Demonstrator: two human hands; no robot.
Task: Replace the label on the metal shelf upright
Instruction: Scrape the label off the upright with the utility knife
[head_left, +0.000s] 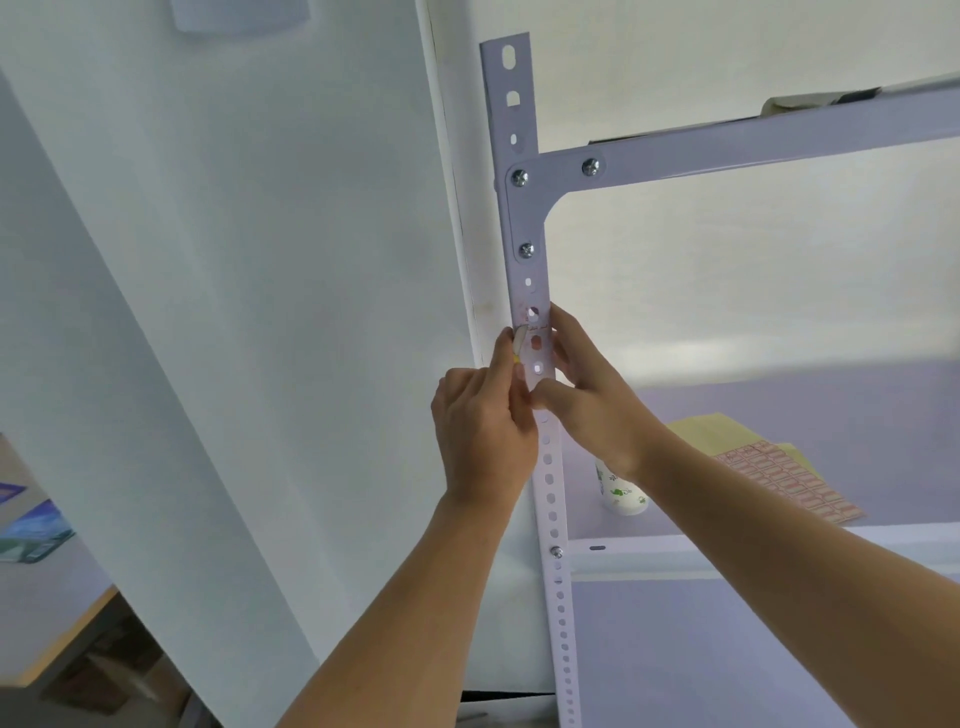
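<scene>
Removal apparently under way: left hand (483, 426) pinches the label (521, 340) at its lifted edge, right hand (587, 400) clamps the upright (550, 499); replacement seemingly not yet fitted.

Wall (727, 78): white, brightly lit.
Panel (234, 312): white, slanting, left.
Desk (57, 613): lower left, wood-edged.

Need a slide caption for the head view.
Left hand pinches a label while right hand grips the perforated shelf upright.
</scene>
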